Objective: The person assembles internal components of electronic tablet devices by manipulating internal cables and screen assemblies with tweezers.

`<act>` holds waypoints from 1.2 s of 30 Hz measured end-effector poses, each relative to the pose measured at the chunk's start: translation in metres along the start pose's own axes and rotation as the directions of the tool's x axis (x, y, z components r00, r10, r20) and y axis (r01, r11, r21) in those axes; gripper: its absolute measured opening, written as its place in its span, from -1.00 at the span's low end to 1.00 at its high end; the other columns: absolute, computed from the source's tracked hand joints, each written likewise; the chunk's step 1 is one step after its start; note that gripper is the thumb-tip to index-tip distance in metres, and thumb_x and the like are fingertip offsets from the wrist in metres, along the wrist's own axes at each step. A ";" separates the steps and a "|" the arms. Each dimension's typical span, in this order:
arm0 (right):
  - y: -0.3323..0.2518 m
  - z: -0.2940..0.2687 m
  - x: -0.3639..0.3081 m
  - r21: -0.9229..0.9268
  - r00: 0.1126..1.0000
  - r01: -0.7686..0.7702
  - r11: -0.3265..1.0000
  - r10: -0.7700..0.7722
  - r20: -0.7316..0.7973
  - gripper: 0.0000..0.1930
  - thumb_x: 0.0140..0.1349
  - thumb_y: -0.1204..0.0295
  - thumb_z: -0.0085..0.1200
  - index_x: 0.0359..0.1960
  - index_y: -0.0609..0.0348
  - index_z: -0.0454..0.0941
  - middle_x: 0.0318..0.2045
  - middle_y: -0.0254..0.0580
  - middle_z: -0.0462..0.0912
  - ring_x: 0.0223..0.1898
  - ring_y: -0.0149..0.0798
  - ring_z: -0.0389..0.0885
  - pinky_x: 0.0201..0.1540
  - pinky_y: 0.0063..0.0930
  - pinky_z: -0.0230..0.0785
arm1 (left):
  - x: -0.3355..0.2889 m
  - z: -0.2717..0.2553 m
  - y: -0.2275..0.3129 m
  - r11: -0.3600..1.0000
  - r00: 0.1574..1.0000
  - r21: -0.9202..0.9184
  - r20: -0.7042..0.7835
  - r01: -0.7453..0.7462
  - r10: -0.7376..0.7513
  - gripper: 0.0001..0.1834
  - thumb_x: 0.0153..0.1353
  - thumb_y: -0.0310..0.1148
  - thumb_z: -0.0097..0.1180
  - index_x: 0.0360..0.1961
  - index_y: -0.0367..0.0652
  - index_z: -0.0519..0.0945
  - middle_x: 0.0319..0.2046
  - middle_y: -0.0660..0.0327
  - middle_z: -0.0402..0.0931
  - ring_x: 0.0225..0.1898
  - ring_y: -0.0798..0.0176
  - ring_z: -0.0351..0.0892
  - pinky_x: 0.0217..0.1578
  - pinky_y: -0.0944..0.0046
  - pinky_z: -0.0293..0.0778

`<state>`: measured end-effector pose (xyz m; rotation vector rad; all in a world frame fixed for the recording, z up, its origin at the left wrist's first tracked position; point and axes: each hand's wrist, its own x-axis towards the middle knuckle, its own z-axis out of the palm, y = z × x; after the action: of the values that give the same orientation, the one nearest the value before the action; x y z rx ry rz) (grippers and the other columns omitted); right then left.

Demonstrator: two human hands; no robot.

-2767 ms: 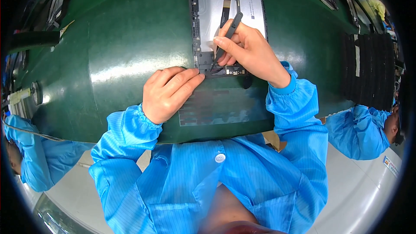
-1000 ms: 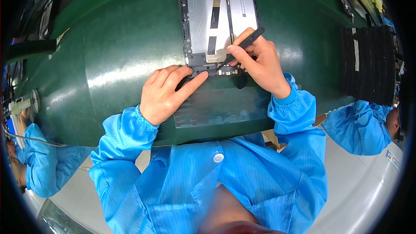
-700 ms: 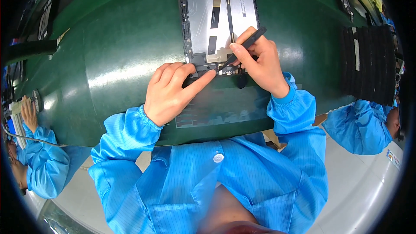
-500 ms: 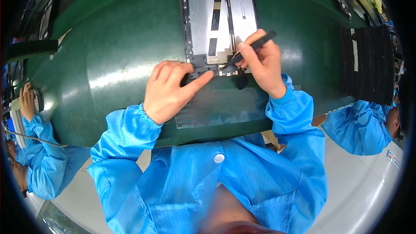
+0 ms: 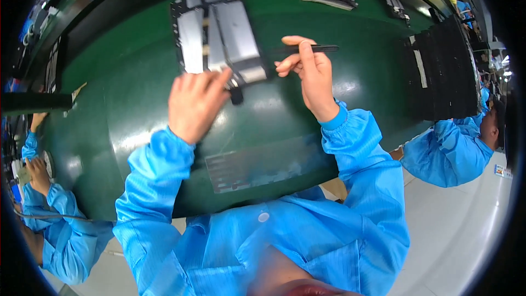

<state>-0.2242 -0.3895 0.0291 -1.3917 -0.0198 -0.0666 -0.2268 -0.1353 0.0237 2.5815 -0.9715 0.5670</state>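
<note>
Both hands have lifted off the opened tablet (image 5: 219, 33), which now sits further left on the green tabletop (image 5: 350, 0). Right hand (image 5: 309, 74) pinches a black stylus-like tool (image 5: 312, 49); left hand (image 5: 194, 104), blurred, fingers loose, touches its lower edge. Black trays (image 5: 444, 71) sit right.

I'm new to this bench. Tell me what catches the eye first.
An opened tablet lies face down at the middle top of the green table. The left hand touches its near edge. The right hand, just right of it, holds a thin black tool.
</note>
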 end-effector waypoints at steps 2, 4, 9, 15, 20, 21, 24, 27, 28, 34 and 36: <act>-0.007 -0.017 0.016 -0.132 0.989 0.022 0.991 -0.041 -0.141 -0.54 0.56 0.14 -0.25 0.14 0.32 0.45 -0.45 -0.10 0.68 -0.40 -0.32 0.65 -0.17 -0.42 0.55 | 0.026 0.016 -0.038 0.997 0.995 0.056 -0.082 0.054 -0.050 -0.46 0.00 -0.35 0.40 0.09 0.00 0.63 -0.19 0.26 0.54 -0.19 0.12 0.50 -0.18 0.13 0.43; -0.003 -0.048 0.035 -0.216 0.965 0.067 0.974 -0.118 -0.234 -0.56 0.56 0.16 -0.24 0.18 0.27 0.42 -0.25 0.03 0.73 -0.31 -0.29 0.69 -0.13 -0.42 0.54 | 0.044 0.027 -0.080 0.979 0.980 0.156 -0.171 0.131 -0.104 -0.53 0.08 -0.33 0.35 0.08 0.02 0.65 -0.18 0.24 0.54 -0.17 0.10 0.51 -0.16 0.14 0.45; 0.026 -0.159 0.062 -0.594 0.830 0.167 0.787 -0.438 -0.347 -0.68 0.53 0.32 -0.14 0.18 0.20 0.39 -0.01 -0.01 0.68 0.04 -0.22 0.64 0.12 -0.38 0.44 | 0.047 0.056 -0.172 0.801 0.888 0.425 -0.372 0.422 -0.271 -0.47 0.08 -0.56 0.17 0.13 0.02 0.60 0.08 0.18 0.52 0.11 0.03 0.48 0.15 0.00 0.36; 0.023 -0.171 0.119 -0.730 0.722 -0.008 0.683 -0.501 -0.477 -0.61 0.43 0.30 0.02 0.21 0.16 0.34 0.01 0.04 0.67 0.06 -0.05 0.64 0.10 -0.26 0.44 | 0.119 0.082 -0.063 0.999 0.979 0.037 -0.205 -0.001 0.008 -0.37 -0.05 -0.61 0.13 0.15 -0.06 0.56 0.13 0.08 0.48 0.14 -0.01 0.46 0.19 0.01 0.35; 0.030 -0.148 0.177 -0.772 0.650 -0.212 0.599 -0.503 -0.569 -0.63 0.37 0.35 0.01 0.17 0.12 0.34 -0.13 0.10 0.70 -0.05 0.17 0.65 0.03 -0.05 0.46 | 0.186 0.155 -0.014 0.993 0.975 -0.070 -0.194 0.098 -0.110 -0.33 0.14 -0.49 0.04 0.35 -0.12 0.34 0.15 0.04 0.47 0.18 -0.01 0.42 0.23 -0.01 0.30; 0.029 -0.145 0.180 -0.772 0.648 -0.234 0.590 -0.497 -0.577 -0.64 0.37 0.33 0.02 0.15 0.12 0.37 -0.16 0.10 0.71 -0.08 0.16 0.66 0.01 -0.06 0.46 | 0.196 0.160 -0.010 0.989 0.980 -0.101 -0.152 0.111 -0.126 -0.31 0.17 -0.48 0.00 0.40 -0.13 0.25 0.17 0.00 0.45 0.19 -0.05 0.40 0.24 -0.02 0.30; 0.026 -0.143 0.179 -0.750 0.649 -0.219 0.624 -0.481 -0.590 -0.66 0.35 0.34 0.05 0.11 0.12 0.42 -0.22 0.05 0.72 -0.13 0.07 0.69 -0.04 -0.12 0.48 | 0.208 0.158 0.000 0.952 0.992 -0.286 -0.026 0.112 -0.124 -0.31 0.17 -0.49 -0.03 0.40 -0.15 0.24 0.16 -0.05 0.46 0.18 -0.10 0.41 0.23 -0.02 0.30; 0.021 -0.133 0.165 -0.669 0.657 -0.079 0.739 -0.466 -0.593 -0.70 0.31 0.42 0.07 0.07 0.12 0.46 -0.26 -0.07 0.74 -0.17 -0.15 0.71 -0.11 -0.26 0.51 | 0.200 0.150 -0.005 0.779 0.936 -0.567 -0.037 0.268 -0.349 -0.40 0.28 -0.36 -0.07 0.35 -0.23 0.26 0.02 -0.04 0.54 0.06 -0.12 0.50 0.15 0.02 0.39; 0.020 -0.129 0.158 -0.603 0.658 0.022 0.797 -0.465 -0.592 -0.72 0.30 0.47 0.08 0.04 0.13 0.48 -0.27 -0.13 0.74 -0.17 -0.28 0.70 -0.15 -0.35 0.52 | 0.193 0.146 -0.004 0.701 0.909 -0.654 -0.047 0.286 -0.415 -0.42 0.33 -0.32 -0.10 0.36 -0.25 0.25 0.02 -0.02 0.55 0.06 -0.10 0.51 0.14 0.04 0.40; 0.010 -0.098 0.060 -0.243 0.937 0.053 0.969 -0.132 -0.323 -0.62 0.31 0.60 0.00 0.16 0.17 0.36 0.10 -0.11 0.59 -0.17 -0.41 0.61 -0.13 -0.48 0.48 | 0.092 0.088 0.010 0.125 0.790 -0.885 0.325 0.447 -0.520 -0.41 0.50 -0.22 -0.10 0.43 -0.29 0.21 -0.12 0.26 0.50 -0.23 0.39 0.44 -0.20 0.40 0.45; 0.012 -0.101 0.027 -0.279 0.976 0.070 0.958 -0.124 -0.180 -0.59 0.30 0.61 0.00 0.19 0.17 0.33 0.16 -0.08 0.54 -0.16 -0.41 0.59 -0.10 -0.49 0.46 | 0.060 0.057 0.015 0.150 0.791 -0.839 0.413 0.523 -0.452 -0.38 0.46 -0.22 -0.02 0.42 -0.33 0.21 -0.13 0.25 0.47 -0.21 0.39 0.46 -0.20 0.40 0.46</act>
<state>-0.1988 -0.4875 0.0008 -1.6533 0.0883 -0.2982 -0.1820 -0.2033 0.0050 1.5868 -0.1891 -0.2754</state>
